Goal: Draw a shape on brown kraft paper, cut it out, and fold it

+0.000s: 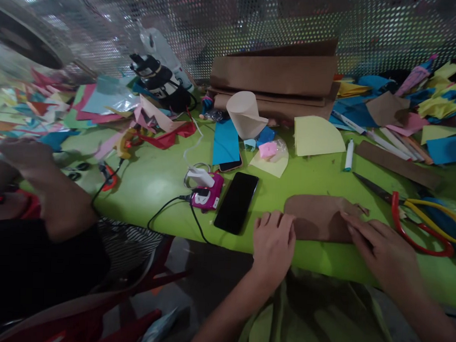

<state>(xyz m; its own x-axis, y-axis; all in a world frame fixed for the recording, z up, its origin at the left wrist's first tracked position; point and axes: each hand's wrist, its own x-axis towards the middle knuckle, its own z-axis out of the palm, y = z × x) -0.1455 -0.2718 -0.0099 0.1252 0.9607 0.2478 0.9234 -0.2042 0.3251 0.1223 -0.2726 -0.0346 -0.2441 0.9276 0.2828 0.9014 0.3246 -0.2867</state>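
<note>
A flat brown paper piece [316, 221] with rounded left corners lies on the green table before me. My left hand [275, 242] has its fingers curled and closed at the paper's left edge. On the right end of the same piece, my right hand [378, 251] presses with fingers together, the index finger on the surface; the thumb is partly hidden. A small torn strip [362, 209] sticks up at the paper's upper right. Large scissors with red and yellow handles [417, 212] lie beside my right hand. A black phone [237, 202] rests left of my left hand.
A magenta power socket [208, 191] with cables sits left of the phone. Behind stand a beige paper cone [245, 111] and folded brown paper [272, 75]. A marker [348, 155] and coloured scraps lie around. Another person's arm [51, 185] is at far left.
</note>
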